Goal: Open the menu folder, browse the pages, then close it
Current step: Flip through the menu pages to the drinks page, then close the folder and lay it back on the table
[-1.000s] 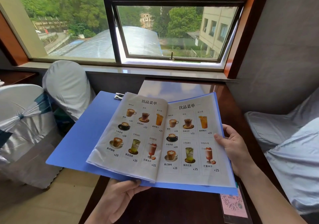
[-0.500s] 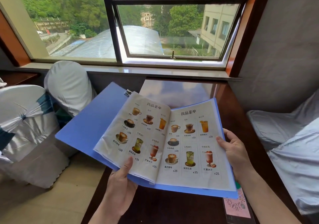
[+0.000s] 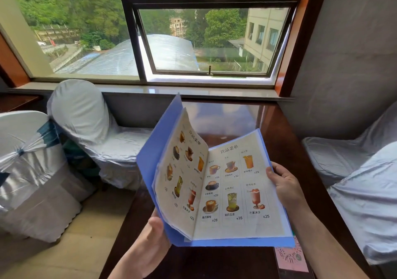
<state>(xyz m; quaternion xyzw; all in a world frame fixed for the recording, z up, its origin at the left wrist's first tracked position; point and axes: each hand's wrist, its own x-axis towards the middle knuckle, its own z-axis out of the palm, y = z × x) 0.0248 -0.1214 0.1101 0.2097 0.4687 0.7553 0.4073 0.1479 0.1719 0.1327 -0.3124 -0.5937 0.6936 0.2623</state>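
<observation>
Surroundings: you face a window (image 3: 193,42); two cloth-covered chairs (image 3: 86,128) stand at your left beside the bench (image 3: 247,117), and more covered seats (image 3: 354,171) at your right.
In the way: the raised left cover of the folder (image 3: 150,167) blocks your sight of part of the bench behind it. A pink card (image 3: 292,257) lies on the bench, partly under the folder's lower right corner.
Folder: blue, half open in a V, held above the bench in front of you. The left cover stands steeply tilted; the right side lies nearly flat.
Inside the folder: sleeved menu pages (image 3: 236,188) printed with drinks and prices. The left pages bow upward with the cover; the right page lies open to you.
Left hand (image 3: 154,231): your fingers are behind the left cover, hidden, thumb near its lower edge; it props the cover up.
Right hand (image 3: 283,184): curled on the right edge of the folder, thumb on the page, fingers partly hidden.
</observation>
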